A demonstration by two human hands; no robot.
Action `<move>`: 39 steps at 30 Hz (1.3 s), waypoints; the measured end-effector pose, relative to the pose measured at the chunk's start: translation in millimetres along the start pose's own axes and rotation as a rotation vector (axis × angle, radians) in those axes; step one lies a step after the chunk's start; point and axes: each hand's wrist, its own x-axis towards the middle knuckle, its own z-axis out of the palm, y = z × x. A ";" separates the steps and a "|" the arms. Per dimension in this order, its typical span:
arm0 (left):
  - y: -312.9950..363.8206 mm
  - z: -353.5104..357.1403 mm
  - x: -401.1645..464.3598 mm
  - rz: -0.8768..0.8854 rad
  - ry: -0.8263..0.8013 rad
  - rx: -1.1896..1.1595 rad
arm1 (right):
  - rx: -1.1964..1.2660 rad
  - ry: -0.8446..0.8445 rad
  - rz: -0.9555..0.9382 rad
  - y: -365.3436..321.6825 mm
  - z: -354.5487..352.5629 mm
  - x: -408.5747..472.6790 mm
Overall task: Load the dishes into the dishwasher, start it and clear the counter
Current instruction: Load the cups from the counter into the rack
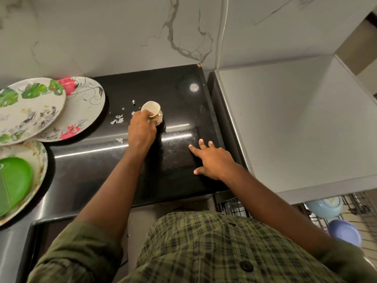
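The left hand [141, 130] grips a small cream cup [152, 111], tilted, on the black counter [177, 160]; whether its base touches the surface is hard to tell. The right hand [212, 160] lies spread and released, fingers flat near the counter's right edge, holding nothing. Between the two hands the counter is bare and shiny, and more bare surface runs back to the marble wall [122, 33]. Torn white scraps [117, 120] lie just left of the cup. Two flowered plates [51, 111] overlap at the left edge, partly cut off, and below them a third plate [39, 160] carries something green [14, 180], also cut off. On the right, a grey dishwasher top [295, 123] meets the counter; under it only a corner of the rack [355, 205] shows, with a pale blue bowl [326, 207] and a purple bowl [344, 231] in it.
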 end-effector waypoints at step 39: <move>171.2 115.7 -213.4 0.802 -0.990 -0.136 | 0.939 0.469 1.046 237.7 284.0 -259.2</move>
